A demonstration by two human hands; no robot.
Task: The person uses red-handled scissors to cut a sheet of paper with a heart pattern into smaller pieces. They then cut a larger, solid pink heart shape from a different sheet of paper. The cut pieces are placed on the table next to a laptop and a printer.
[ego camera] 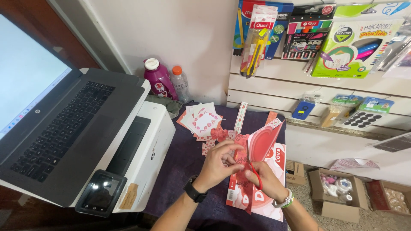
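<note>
Red-handled scissors [253,169] sit gripped in my right hand [267,179], blades pointing up into a pink and red printed paper sheet [261,145]. My left hand [218,164], black watch [195,191] on its wrist, pinches the sheet's edge just beside the blades, fingers closed on the paper. Sheet and hands hang over the dark purple worktop [188,149], above a larger red and white printed sheet [274,205]. Farther back I see a pile of cut heart-patterned cards [201,119]. Left of me a laptop [60,124] rests on a white printer [152,137], with two bottles [165,81] against the wall behind it.
</note>
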